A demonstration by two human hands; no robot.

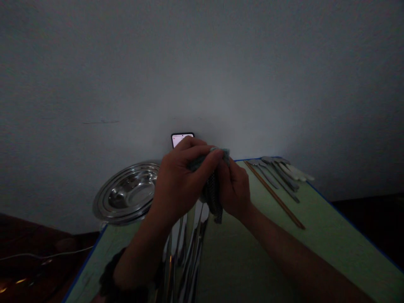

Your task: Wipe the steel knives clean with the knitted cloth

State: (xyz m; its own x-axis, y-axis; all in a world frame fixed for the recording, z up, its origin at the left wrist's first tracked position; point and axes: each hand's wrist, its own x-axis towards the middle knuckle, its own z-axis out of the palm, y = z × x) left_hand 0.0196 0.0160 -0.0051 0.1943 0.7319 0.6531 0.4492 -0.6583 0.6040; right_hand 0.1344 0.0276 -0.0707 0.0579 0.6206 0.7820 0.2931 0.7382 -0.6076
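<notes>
1 cloth (213, 202) is bunched above the table (325, 235); on camera I see my left hand (180, 176) and right hand (235, 187) both grasping it. Bowls (126, 193) sit left, chopsticks (275, 195) lie right.

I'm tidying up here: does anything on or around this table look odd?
The stacked metal bowls seem to jut past the left edge of the green table, which looks precarious. A thin dark line mars the wall, perhaps a crack. No spill shows.

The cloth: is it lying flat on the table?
No, the cloth is bunched up between the left hand and right hand.
</notes>
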